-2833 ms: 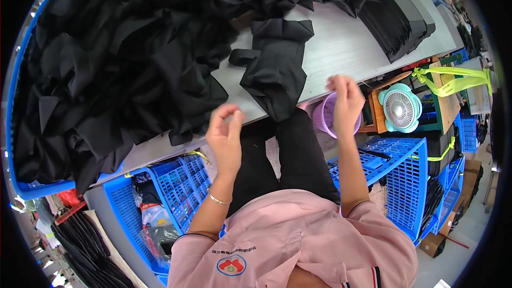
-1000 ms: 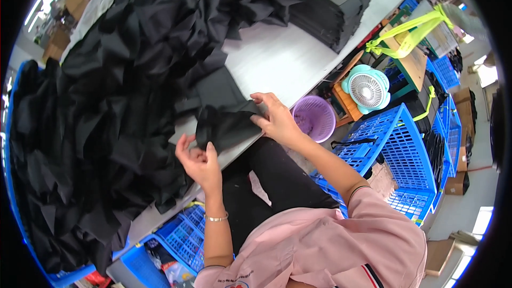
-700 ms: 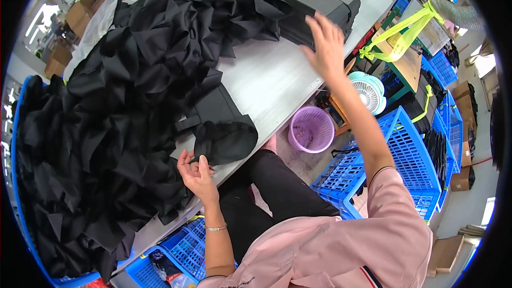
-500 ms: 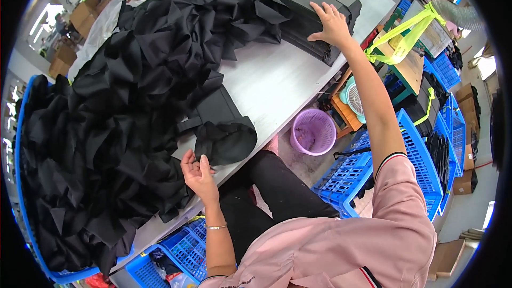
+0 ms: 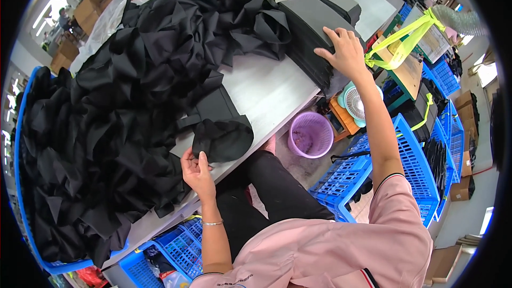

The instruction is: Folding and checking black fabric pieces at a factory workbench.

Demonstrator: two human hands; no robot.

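My right hand [image 5: 345,50] lies on the right end of a stack of flat black fabric pieces [image 5: 306,24], fingers spread and thumb apart. Behind that is a second black stack [image 5: 328,0], with a gap between them. My left hand [image 5: 198,173] is at the near table edge, loosely curled, thumb apart from the fingers. Its fingertips are by the lower edge of a black fabric piece with a rounded end [image 5: 223,137]; whether they grip it I cannot tell. A large heap of crumpled black fabric pieces [image 5: 144,74] covers the table's left and far side.
The pale table [image 5: 266,82] slants across the view. A blue rim [image 5: 25,112] bounds the heap at left. A purple basket [image 5: 311,134] stands on the floor, blue crates [image 5: 341,173] to its right. Yellow-green strips [image 5: 410,37] hang beyond my right arm.
My right hand has come nearer and slightly right, and the front black stack has slid with it, parting from the one behind. My left hand has stayed almost in place.
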